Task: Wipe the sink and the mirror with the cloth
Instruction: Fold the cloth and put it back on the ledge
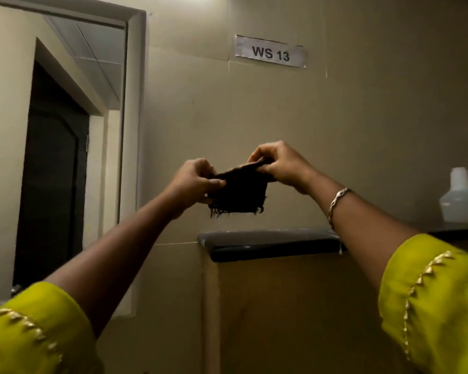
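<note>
Cloth [238, 190] – dark, small, frayed along its lower edge – hangs stretched in mid-air between both hands, in front of the beige wall [362, 117]. The left hand [193, 182] pinches its left end with curled fingers and thumb; the right hand [278, 166] grips its upper right corner, held a little higher, so the top edge slopes. A silver bracelet [337, 202] sits on the right wrist, to the cloth's lower right, and yellow-green sleeves [430, 306] with gold trim cover both upper arms well below it. Left of the cloth hangs the framed mirror [65, 130], apart from it and reflecting a dark doorway. Directly below the cloth, not touching it, runs a dark bench [268, 242] – a white bottle [461, 198] stands on it far to the cloth's right. Above the cloth, a paper label [270, 53] reading "WS 13" is stuck to the wall.
</note>
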`<state>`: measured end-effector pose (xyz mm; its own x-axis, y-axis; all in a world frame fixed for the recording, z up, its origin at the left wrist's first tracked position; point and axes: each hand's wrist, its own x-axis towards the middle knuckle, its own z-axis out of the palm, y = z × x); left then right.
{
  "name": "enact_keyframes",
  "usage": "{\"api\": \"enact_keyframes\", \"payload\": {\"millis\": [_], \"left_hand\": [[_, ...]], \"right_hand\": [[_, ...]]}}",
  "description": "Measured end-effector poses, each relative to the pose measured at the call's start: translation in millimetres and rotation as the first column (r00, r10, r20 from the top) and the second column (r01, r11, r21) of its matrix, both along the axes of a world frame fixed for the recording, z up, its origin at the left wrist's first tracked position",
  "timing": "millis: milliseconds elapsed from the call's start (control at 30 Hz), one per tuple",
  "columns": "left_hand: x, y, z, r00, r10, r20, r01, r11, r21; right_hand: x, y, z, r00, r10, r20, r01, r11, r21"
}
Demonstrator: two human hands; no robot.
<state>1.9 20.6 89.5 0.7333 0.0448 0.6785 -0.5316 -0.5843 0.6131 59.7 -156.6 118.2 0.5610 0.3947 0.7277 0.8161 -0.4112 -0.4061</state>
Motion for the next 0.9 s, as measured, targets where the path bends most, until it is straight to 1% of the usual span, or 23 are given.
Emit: {"api": "enact_keyframes", "payload": {"millis": [100,200,333,400,500,667,767,800,900], "left_hand": [[17,2,-20,0.999,0.036,0.016,-0.037,0.997,0.067],[21,3,-38,0.999,0.035,0.007,-0.036,0.983,0.181],[12,1,-45,0.992,0.058,0.113,-0.090,0.947,0.308],[7,-3,-47,0.983,0.095,0.154,-0.146,0.921,0.362],[1,-9,-51,0.954,0.198,0.224,-0.280,0.855,0.436],[-9,-14,-58,0.936,0.253,0.246,-0.343,0.813,0.470],[-9,-13,-61,0.930,0.265,0.254,-0.362,0.779,0.512],[-9,-13,-62,0.933,0.261,0.249,-0.356,0.779,0.516],[-12,-14,-66,0.950,0.230,0.212,-0.306,0.826,0.474]], "right_hand": [[17,-3,-28,1.000,0.002,0.009,-0.002,1.000,-0.016],[23,-10,-51,1.000,0.016,-0.012,-0.016,0.999,-0.050],[22,-25,-66,0.996,0.087,-0.012,-0.088,0.995,-0.041],[21,-31,-71,0.994,0.111,-0.009,-0.112,0.992,-0.058],[20,-37,-79,0.991,0.129,-0.027,-0.132,0.986,-0.106],[17,-45,-85,0.992,0.130,-0.003,-0.128,0.974,-0.186],[12,-44,-86,0.990,0.141,0.005,-0.137,0.973,-0.183],[10,-43,-87,0.991,0.136,0.007,-0.133,0.979,-0.158],[10,-39,-88,0.995,0.088,0.044,-0.083,0.989,-0.119]]}}
